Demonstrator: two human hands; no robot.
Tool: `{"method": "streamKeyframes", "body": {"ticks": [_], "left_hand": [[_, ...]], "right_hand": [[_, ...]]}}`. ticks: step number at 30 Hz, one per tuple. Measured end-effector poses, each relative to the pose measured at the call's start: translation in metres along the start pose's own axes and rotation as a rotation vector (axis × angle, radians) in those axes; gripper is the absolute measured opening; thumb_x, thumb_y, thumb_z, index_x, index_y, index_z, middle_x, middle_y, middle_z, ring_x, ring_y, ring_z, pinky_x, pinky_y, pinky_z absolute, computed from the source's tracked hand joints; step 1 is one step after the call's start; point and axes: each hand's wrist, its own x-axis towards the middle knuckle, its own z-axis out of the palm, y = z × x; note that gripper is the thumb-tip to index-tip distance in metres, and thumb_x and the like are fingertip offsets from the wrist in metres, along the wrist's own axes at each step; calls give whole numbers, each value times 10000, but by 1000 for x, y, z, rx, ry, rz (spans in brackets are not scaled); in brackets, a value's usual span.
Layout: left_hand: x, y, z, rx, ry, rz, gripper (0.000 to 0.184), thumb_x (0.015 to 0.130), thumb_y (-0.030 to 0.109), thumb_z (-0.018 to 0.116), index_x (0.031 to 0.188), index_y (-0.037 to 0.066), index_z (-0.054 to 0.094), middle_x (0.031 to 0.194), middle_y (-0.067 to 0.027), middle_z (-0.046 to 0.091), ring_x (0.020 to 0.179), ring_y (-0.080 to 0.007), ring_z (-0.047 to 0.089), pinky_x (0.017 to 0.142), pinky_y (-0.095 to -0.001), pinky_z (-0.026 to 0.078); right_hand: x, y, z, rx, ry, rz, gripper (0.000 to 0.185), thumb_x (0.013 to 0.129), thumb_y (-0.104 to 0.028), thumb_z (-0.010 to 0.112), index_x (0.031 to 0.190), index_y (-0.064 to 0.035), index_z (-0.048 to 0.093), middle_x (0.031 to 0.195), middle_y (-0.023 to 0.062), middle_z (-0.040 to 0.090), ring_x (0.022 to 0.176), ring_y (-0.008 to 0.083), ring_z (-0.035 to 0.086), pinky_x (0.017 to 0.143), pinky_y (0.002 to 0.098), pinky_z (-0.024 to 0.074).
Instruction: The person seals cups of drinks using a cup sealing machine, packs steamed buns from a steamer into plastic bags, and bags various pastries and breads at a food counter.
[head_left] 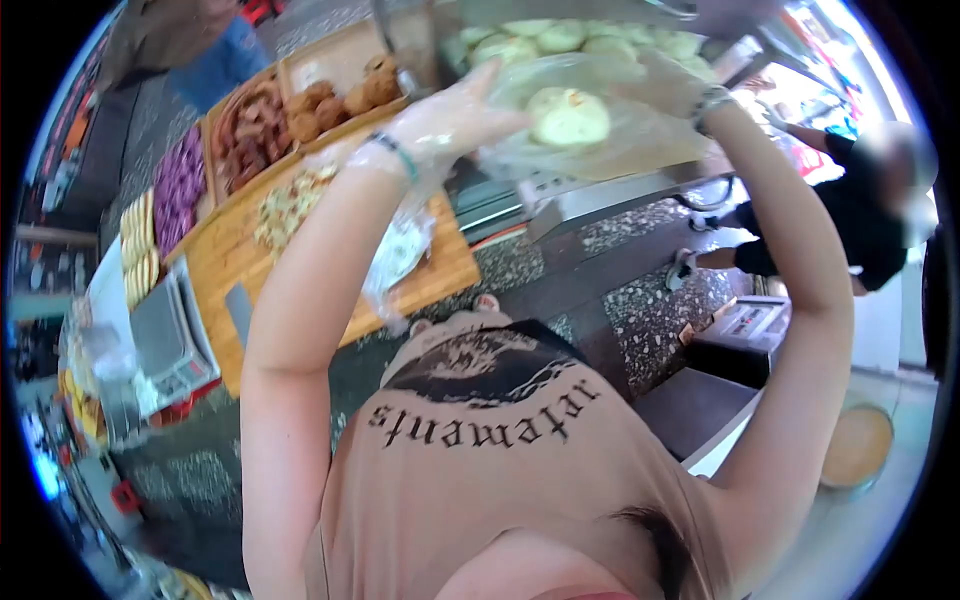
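Note:
Both hands are raised at the top of the view, in clear plastic gloves. My left hand (450, 120) is at the left side of a clear plastic bag (640, 150), its fingers apart around the bag's edge. A round, pale flatbread (570, 117) with a small orange-brown spot lies in or on the bag, between the hands. My right hand (665, 88) is at the bag's right side; its fingers are blurred behind plastic. More pale round breads (560, 38) lie just beyond the hands.
At left a wooden board (450, 250) bears chopped food (290, 205) and a plastic bag (400, 250). Beyond are trays with browned meat (250, 130), fried pieces (315, 112) and shredded purple vegetable (180, 190). A person in dark clothes (835, 215) stands at right.

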Motion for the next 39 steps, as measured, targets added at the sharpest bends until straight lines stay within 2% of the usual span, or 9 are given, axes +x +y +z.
{"method": "streamKeyframes", "body": {"ticks": [8, 12, 14, 19, 22, 23, 25, 28, 39], "left_hand": [[1, 51, 23, 572, -34, -28, 815, 739, 470, 675, 1266, -72, 369, 998, -272, 625, 930, -321, 640, 830, -379, 499], [29, 42, 38, 682, 35, 227, 697, 767, 419, 626, 1298, 40, 378, 970, -207, 651, 884, -346, 638, 795, -400, 509], [40, 40, 34, 532, -30, 59, 647, 780, 394, 621, 1282, 45, 409, 961, -209, 651, 892, -349, 634, 802, -401, 503], [29, 50, 23, 534, -82, 7, 564, 799, 375, 605, 1193, -10, 487, 985, -227, 635, 916, -338, 625, 819, -387, 492], [18, 60, 22, 525, -123, -91, 558, 811, 364, 603, 1183, -36, 490, 1040, -234, 613, 962, -325, 608, 846, -375, 476], [11, 64, 22, 452, -135, -99, 569, 820, 361, 607, 1197, -45, 476, 1076, -233, 601, 988, -319, 596, 861, -371, 466], [2, 53, 20, 367, -92, -65, 529, 826, 324, 597, 1197, -33, 477, 1043, -194, 607, 953, -271, 594, 833, -349, 466], [-13, 44, 13, 101, -81, -89, 449, 834, 256, 579, 1185, -8, 485, 952, -104, 595, 856, -170, 564, 753, -295, 456], [-31, 54, -1, -94, -84, -235, 174, 855, 219, 540, 894, 50, 538, 703, 45, 471, 651, -49, 428, 572, -212, 350]], "right_hand": [[-32, -54, -9, -26, -415, -81, 664, 802, -503, 621, 1240, -16, 511, 1206, 163, 544, 1099, 251, 512, 985, 356, 367], [-42, -31, -25, 310, -228, -118, 748, 800, -526, 634, 1279, 25, 473, 1172, 139, 581, 1105, 213, 512, 1012, 322, 343], [-40, -5, -20, 1014, -120, 67, 604, 841, -468, 588, 1213, 5, 540, 1181, 142, 554, 1062, 245, 509, 968, 353, 392], [-49, 38, -37, 298, -409, 125, 433, 913, -354, 535, 1191, -22, 532, 1082, 108, 590, 962, 196, 600, 781, 304, 530], [-10, 65, -35, 678, -115, 103, 421, 921, -343, 515, 1169, -4, 536, 1102, 114, 590, 976, 191, 603, 794, 322, 530], [15, 85, -27, 64, 42, -476, 368, 931, -300, 497, 1134, 2, 554, 1052, 141, 603, 929, 212, 614, 780, 320, 520], [46, 55, -15, -288, 51, -296, 424, 901, -360, 520, 1104, 9, 574, 1013, 168, 618, 944, 251, 609, 818, 343, 488], [55, 19, -6, 230, 35, 92, 538, 838, -458, 560, 1093, 15, 585, 1002, 179, 630, 967, 296, 603, 853, 377, 452], [25, 25, -17, 250, 89, -40, 707, 748, -432, 699, 1276, -14, 482, 1110, 169, 617, 1053, 231, 589, 861, 331, 478]]}}
